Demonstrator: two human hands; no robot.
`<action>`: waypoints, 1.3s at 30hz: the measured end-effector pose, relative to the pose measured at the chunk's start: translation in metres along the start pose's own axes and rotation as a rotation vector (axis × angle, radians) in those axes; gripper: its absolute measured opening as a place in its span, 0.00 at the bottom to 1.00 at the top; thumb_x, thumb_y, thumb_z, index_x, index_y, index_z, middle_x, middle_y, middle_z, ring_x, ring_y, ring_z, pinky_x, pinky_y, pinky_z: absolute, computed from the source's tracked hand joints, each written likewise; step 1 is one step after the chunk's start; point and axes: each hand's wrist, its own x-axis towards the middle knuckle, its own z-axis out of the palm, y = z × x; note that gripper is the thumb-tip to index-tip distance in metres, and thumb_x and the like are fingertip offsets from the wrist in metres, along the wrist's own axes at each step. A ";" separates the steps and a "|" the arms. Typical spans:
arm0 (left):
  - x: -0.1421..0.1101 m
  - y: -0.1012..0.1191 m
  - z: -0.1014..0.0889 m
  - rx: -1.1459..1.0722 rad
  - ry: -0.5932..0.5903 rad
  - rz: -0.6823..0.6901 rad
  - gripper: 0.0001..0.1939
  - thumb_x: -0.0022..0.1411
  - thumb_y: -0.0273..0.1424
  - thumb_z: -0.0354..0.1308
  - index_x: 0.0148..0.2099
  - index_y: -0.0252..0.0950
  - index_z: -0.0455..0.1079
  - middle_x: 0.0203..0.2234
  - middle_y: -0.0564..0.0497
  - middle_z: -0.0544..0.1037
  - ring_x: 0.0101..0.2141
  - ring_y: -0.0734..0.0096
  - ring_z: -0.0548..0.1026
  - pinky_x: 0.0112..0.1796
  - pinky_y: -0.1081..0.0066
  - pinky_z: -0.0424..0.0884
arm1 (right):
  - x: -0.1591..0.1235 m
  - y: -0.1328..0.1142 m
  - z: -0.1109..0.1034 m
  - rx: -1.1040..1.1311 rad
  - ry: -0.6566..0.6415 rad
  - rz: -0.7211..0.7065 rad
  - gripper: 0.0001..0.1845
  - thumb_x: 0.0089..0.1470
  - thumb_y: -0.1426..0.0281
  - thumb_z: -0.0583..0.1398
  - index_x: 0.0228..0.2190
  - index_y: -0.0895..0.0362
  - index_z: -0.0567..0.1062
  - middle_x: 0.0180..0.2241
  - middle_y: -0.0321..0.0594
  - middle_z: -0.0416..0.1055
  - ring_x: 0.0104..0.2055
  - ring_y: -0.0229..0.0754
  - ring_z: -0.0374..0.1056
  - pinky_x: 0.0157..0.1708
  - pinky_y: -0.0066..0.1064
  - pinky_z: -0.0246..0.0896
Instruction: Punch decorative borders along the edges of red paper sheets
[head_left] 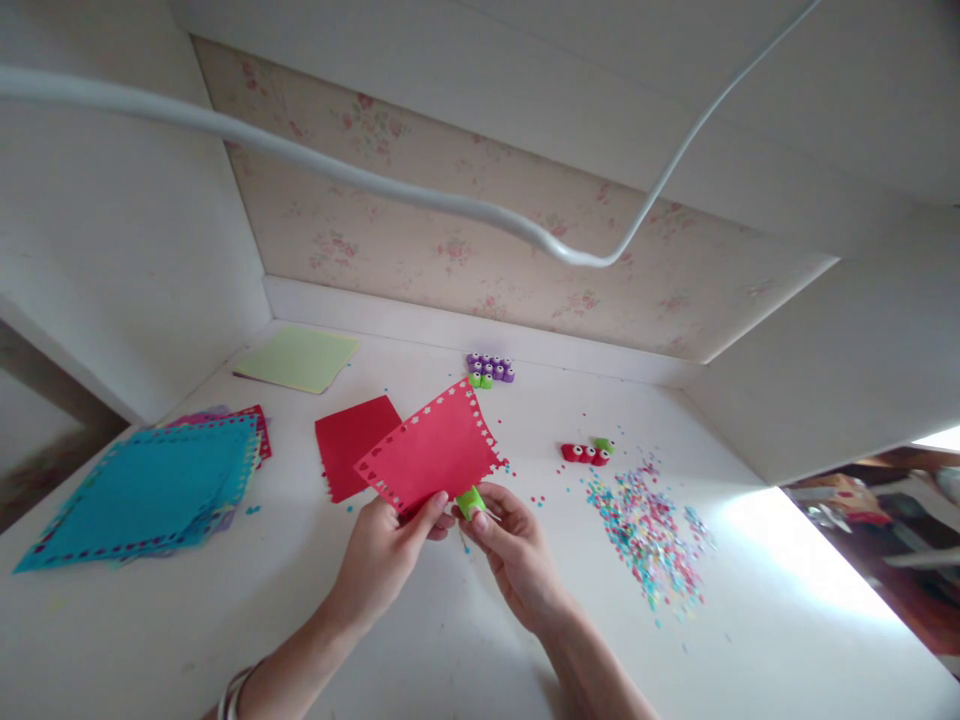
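Note:
My left hand pinches the lower edge of a red sheet of paper, which is tilted above the white table. Small shapes are punched out along its left and right edges. In my right hand is a green craft punch, gripped between thumb and fingers close to the sheet's lower right corner. Whether the punch is around the paper's edge I cannot tell. Behind the held sheet, a darker red sheet lies on the table.
A stack of punched sheets, blue on top, lies at left. Pale green paper is at the back left. Purple punches stand near the back wall, red punches farther right. A confetti heap spreads at right. A white cable hangs across the view.

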 end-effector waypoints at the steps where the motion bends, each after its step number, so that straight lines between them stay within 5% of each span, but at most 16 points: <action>1: 0.000 0.001 0.000 -0.003 0.000 -0.002 0.19 0.61 0.43 0.61 0.43 0.30 0.76 0.30 0.44 0.84 0.31 0.58 0.82 0.35 0.67 0.79 | 0.000 0.000 0.000 -0.001 -0.003 0.000 0.15 0.51 0.65 0.69 0.41 0.53 0.77 0.42 0.40 0.77 0.43 0.43 0.71 0.47 0.35 0.61; 31: -0.003 0.000 0.001 0.229 0.033 0.132 0.14 0.62 0.41 0.59 0.35 0.37 0.79 0.26 0.47 0.83 0.28 0.61 0.81 0.30 0.72 0.75 | 0.000 0.001 0.004 0.032 -0.022 -0.008 0.15 0.49 0.65 0.70 0.40 0.53 0.78 0.39 0.40 0.77 0.40 0.44 0.72 0.47 0.39 0.62; 39: -0.003 0.003 0.001 0.243 0.006 0.120 0.14 0.62 0.42 0.59 0.33 0.37 0.78 0.27 0.48 0.83 0.29 0.61 0.82 0.32 0.73 0.75 | 0.001 0.002 0.000 0.056 0.081 -0.021 0.15 0.47 0.66 0.71 0.39 0.51 0.78 0.40 0.38 0.77 0.40 0.42 0.71 0.43 0.34 0.64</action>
